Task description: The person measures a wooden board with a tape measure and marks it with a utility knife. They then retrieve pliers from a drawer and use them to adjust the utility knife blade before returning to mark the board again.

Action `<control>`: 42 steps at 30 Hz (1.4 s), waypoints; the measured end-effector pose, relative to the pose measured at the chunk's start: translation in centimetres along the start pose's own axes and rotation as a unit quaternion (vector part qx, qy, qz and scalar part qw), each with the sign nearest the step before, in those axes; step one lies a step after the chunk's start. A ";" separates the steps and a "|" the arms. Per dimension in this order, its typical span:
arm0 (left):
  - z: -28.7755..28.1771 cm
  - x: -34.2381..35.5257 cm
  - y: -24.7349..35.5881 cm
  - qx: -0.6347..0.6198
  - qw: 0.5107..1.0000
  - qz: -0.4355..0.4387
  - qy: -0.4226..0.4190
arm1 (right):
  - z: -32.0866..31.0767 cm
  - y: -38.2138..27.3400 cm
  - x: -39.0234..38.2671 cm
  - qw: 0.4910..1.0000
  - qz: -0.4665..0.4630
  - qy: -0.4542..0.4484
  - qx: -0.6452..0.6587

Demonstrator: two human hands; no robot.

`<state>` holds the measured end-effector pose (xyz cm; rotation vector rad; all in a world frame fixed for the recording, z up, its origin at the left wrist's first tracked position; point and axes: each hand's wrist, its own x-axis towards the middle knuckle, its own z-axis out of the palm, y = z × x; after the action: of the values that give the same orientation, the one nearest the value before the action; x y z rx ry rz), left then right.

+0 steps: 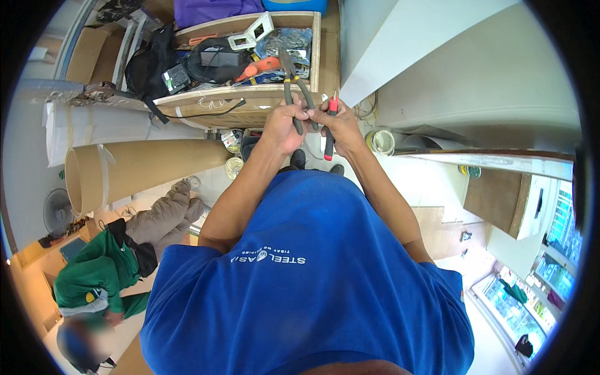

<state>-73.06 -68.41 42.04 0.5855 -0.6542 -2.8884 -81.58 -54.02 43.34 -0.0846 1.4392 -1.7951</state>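
A pair of pliers with black-and-yellow handles is in my left hand, its jaws pointing away from me over the edge of a wooden tray. The handles stand apart. My right hand grips a slim red-and-black tool with a thin tip, probably a screwdriver, held upright across the fingers. Its thumb and fingertips meet those of my left hand beside one plier handle. Whether anything small is pinched between them I cannot make out.
Beyond my hands the wooden tray holds an orange-handled tool, a black bag, white frames and packets. A large cardboard tube lies left. A person in green crouches lower left. A jar stands right.
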 end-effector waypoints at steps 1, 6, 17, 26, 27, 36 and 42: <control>0.0 0.1 -0.1 -0.006 1.000 0.006 -0.007 | 0.2 0.0 0.1 1.000 -0.003 0.008 0.001; 0.0 0.5 0.6 0.030 0.999 0.015 -0.006 | 0.7 -0.7 -0.2 0.999 -0.040 -0.003 -0.027; -0.8 1.1 2.7 0.058 0.990 -0.124 0.026 | 1.6 0.6 0.4 0.965 0.049 -0.053 0.251; 0.0 0.7 3.9 0.007 0.995 0.002 -0.095 | 0.9 -2.1 0.6 0.994 -0.004 -0.042 0.103; 0.2 0.4 4.8 0.040 0.991 0.020 -0.126 | 0.9 -2.3 0.8 0.995 -0.003 -0.040 0.091; -0.3 -2.2 8.0 0.314 0.948 0.023 -0.050 | -2.6 -5.6 0.2 0.863 -0.187 0.094 -0.460; 0.3 -4.4 5.8 0.501 0.862 0.004 -0.070 | -4.8 -7.7 -0.9 0.794 -0.153 0.062 -0.585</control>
<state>-68.97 -72.67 46.34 0.4239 -2.1839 -2.3738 -87.60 -49.54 48.54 -0.8802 2.5429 -0.8444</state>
